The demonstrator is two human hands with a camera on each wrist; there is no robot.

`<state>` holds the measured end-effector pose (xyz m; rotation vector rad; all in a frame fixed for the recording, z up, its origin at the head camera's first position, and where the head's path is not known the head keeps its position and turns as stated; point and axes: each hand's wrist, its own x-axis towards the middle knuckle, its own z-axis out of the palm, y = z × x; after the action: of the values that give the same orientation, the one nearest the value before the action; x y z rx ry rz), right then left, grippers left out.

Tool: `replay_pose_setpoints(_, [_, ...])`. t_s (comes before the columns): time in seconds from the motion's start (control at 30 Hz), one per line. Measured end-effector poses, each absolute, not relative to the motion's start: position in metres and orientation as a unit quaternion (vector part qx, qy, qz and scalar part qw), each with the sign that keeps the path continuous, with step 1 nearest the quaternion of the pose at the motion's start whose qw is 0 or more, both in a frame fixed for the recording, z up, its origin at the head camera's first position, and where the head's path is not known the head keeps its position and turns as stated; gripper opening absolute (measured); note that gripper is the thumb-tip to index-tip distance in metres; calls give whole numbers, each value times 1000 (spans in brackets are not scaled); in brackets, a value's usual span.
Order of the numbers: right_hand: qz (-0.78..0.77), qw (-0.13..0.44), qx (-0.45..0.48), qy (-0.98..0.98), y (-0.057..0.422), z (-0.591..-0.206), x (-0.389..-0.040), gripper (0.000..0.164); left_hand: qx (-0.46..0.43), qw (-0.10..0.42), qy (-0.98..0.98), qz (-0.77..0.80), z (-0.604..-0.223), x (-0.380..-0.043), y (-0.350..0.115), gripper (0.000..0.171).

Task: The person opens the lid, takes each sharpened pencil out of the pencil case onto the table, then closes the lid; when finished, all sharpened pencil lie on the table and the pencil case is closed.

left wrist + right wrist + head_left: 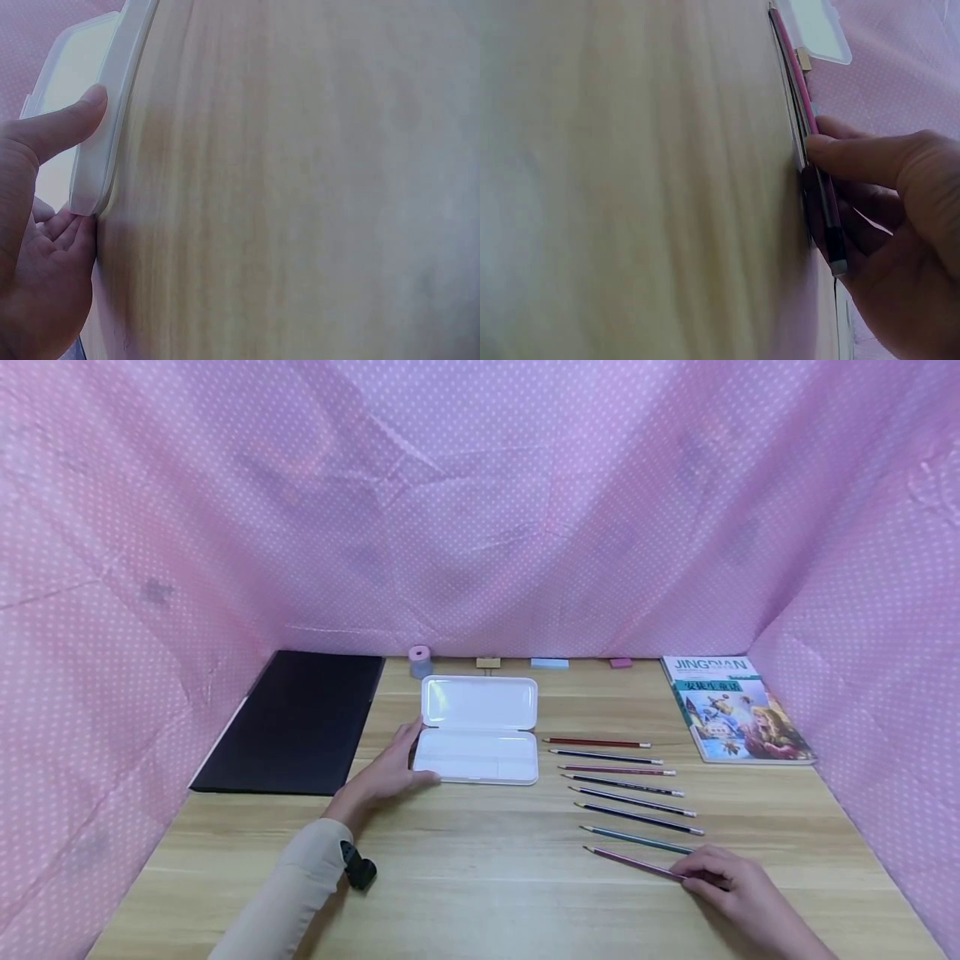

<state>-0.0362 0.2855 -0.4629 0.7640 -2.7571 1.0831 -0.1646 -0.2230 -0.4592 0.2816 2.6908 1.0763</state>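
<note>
A white pencil case (pixel 457 766) lies with its lid (pixel 480 702) raised, and nothing lies inside. My left hand (pixel 393 767) holds its left end, the thumb (pixel 71 124) against the front wall and the fingers round the left corner. At the front right, my right hand (pixel 727 885) pinches a pinkish-red pencil (pixel 633 862) near its eraser end between thumb and fingers. In the right wrist view the pencil (pixel 802 97) slants up from the hand, its dark, eraser-tipped end by the palm. Just behind it lies a green pencil (pixel 637 838), in a row with several others (pixel 622 782).
A black folder (pixel 300 722) lies at left, a storybook (pixel 738 710) at right. Along the back edge are a pink-and-grey roll-shaped object (pixel 420 662) and small yellow (pixel 488 663), blue (pixel 550 663) and pink (pixel 620 663) blocks. Pink dotted cloth (pixel 480 527) hangs round the table.
</note>
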Motion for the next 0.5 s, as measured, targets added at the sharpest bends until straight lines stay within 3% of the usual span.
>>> replay_pose_setpoints(0.5, [325, 32, 190, -926, 280, -465, -33, 34, 90, 116, 919, 366, -461, -166, -222, 112])
